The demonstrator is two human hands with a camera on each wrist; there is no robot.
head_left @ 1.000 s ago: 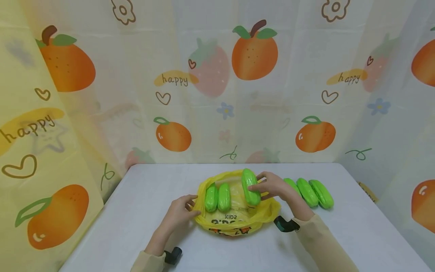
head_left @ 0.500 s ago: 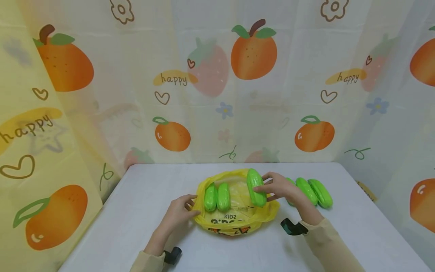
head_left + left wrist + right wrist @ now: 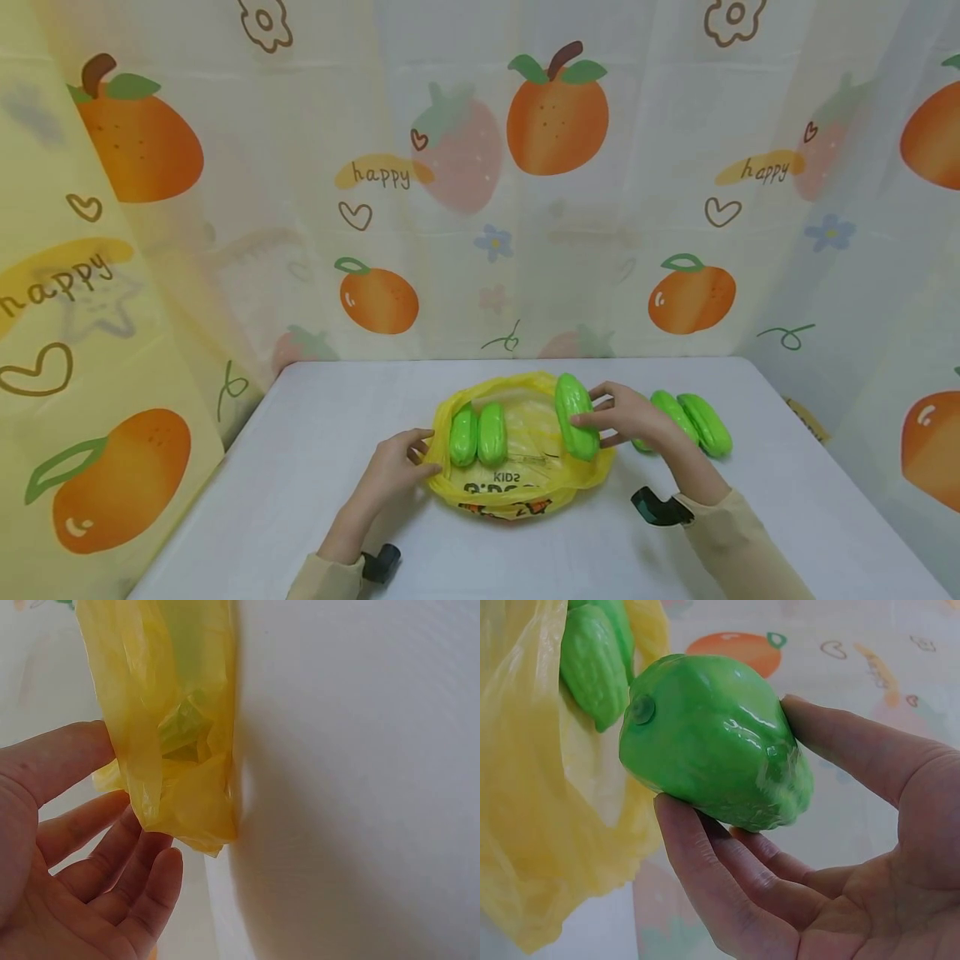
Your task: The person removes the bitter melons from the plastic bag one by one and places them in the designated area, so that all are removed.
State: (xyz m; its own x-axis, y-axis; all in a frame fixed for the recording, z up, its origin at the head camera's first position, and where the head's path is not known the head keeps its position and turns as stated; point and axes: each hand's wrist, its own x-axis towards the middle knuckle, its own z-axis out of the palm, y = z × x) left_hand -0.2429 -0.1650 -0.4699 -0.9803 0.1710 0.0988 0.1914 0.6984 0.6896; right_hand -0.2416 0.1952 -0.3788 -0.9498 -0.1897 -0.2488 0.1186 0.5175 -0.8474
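My right hand (image 3: pixel 630 415) holds a shiny green toy cucumber (image 3: pixel 576 421) over the right side of a yellow plastic bag (image 3: pixel 581 477). In the right wrist view, thumb and fingers grip this cucumber (image 3: pixel 705 739) from opposite sides, its round end facing the camera. Inside the bag's spread mouth lie two more toy cucumbers, a left one (image 3: pixel 463 437) and a right one (image 3: pixel 492 435). On the bag's left edge is my left hand (image 3: pixel 393 462). The left wrist view has its thumb and forefinger at the bag film (image 3: pixel 187 799), their tips partly behind it.
Right of the bag, more green toy cucumbers (image 3: pixel 705 425) lie side by side on the white table (image 3: pixel 330 400), one mostly hidden by my right hand. A fruit-printed curtain (image 3: pixel 465 275) surrounds the table at the back and sides.
My right hand has moved rightward with the toy cucumber, from above the bag's opening to its right edge. The left hand stays at the bag's left edge.
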